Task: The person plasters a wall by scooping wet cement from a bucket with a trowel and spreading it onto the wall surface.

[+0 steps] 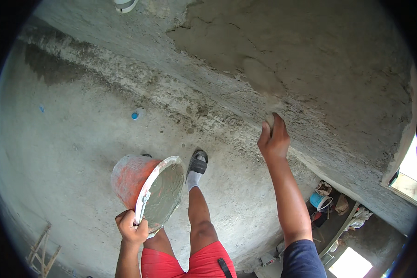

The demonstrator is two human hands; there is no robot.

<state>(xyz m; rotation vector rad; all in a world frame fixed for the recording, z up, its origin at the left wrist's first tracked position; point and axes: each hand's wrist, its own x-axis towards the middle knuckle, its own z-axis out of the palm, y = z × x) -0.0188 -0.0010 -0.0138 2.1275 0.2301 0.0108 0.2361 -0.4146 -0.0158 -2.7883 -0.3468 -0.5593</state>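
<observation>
Head view: a right hand [274, 139], fingers curled around a small grey lump [270, 121], is raised close to a rough wall [236, 99], just below a broad patch of darker plaster [310, 51]. Lower and to its left, the left hand [132, 228] clenches the rim of a tilted, orange-stained bucket [126, 178] holding grey mortar [164, 192]. Beyond that hand spreads a mottled concrete floor [78, 143], bearing a blue-topped container [135, 115]. Well right of the right hand, daylight fills an opening [411, 160]; nearer, a blue pail [318, 200] sits amid clutter.
</observation>
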